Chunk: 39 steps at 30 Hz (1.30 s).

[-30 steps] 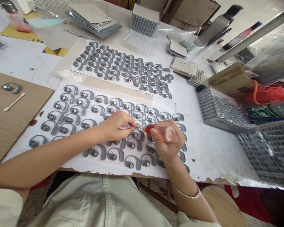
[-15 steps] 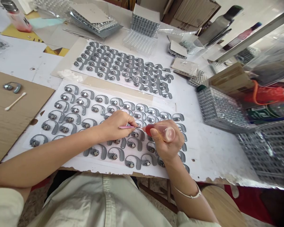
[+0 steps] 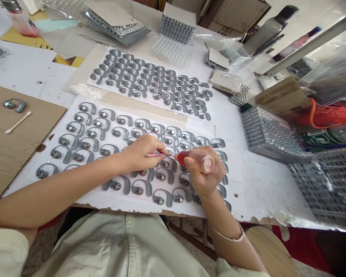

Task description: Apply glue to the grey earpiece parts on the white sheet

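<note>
My left hand is closed in a pinch around a slim pink stick-like tool. Its exact kind is hard to make out. In my right hand is a small squeeze bottle with red liquid, tilted so its tip points left toward the pink tool's end. Both tips meet near one grey ear-hook earphone piece, partly covered by my fingers. Rows of similar grey ear-hook pieces, each with a round silver part, lie on a white sheet under my hands.
Behind lies a second sheet of earphone pieces. On cardboard at left rest a cotton swab and one earphone piece. Stacked trays stand at right. Another bottle of pink liquid is at back left.
Both hands stay in nearly the same place, with the squeeze bottle shifted very slightly to the right. The view itself has moved a little.
</note>
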### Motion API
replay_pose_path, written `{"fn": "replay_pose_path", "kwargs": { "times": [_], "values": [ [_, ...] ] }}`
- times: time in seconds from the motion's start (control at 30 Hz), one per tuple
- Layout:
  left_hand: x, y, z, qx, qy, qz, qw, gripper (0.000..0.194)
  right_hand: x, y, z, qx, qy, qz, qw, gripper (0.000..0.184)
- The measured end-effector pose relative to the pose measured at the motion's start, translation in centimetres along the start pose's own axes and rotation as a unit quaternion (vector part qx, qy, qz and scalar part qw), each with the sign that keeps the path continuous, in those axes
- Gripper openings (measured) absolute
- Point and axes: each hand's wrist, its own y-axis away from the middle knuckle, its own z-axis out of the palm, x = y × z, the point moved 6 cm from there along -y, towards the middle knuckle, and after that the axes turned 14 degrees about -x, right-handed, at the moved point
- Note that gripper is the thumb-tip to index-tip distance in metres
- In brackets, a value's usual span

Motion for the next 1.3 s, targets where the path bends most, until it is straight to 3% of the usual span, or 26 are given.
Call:
{"fn": "replay_pose_path", "kwargs": {
  "times": [0.53, 1.0, 1.13, 1.3],
  "values": [
    [-0.5, -0.1, 0.1, -0.006, 0.009, -0.015, 1.0, 0.019, -0.6, -0.2, 0.0, 0.002, 0.039, -0.008, 0.999, 0.005],
    [0.0, 0.1, -0.2, 0.007, 0.014, -0.016, 1.0, 0.017, 0.2, 0.0, 0.1, 0.015, -0.02, 0.026, 0.999, 0.007],
    [0.3, 0.2, -0.2, 0.004, 0.015, -0.016, 1.0, 0.017, 1.8, -0.2, -1.9, 0.095, -0.161, 0.112, 0.976, 0.022],
    [0.5, 0.4, 0.1, 0.008, -0.025, -0.001, 1.0, 0.014, 2.9, -0.6, -7.1, 0.222, -0.288, 0.162, 0.917, 0.028]
  ]
}}
